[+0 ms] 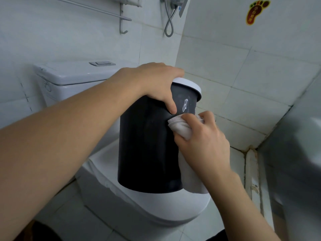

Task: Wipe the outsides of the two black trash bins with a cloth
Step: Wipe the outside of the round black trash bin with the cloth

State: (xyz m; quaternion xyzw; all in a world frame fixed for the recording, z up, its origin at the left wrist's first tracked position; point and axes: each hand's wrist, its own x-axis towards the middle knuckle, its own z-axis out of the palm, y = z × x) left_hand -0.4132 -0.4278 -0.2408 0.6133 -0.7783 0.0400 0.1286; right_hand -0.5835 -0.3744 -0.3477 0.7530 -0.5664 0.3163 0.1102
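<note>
Bin (147, 145) tilts above the toilet (156, 211); my left hand (156, 84) grips its rim, my right hand (205, 136) pinches the cloth (180, 126). Hard rubbing could make it slip, I think.

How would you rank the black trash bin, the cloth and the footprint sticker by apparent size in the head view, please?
1. black trash bin
2. cloth, partly covered by the right hand
3. footprint sticker, farther away, so its rank against the cloth is unsure

A small tiled bathroom, white toilet (104, 171) with its cistern (74, 79) against the wall, shower hose (169, 23) looping above, metal towel rail (97, 9) overhead, foot-shaped sticker (257, 12) on the tiles
</note>
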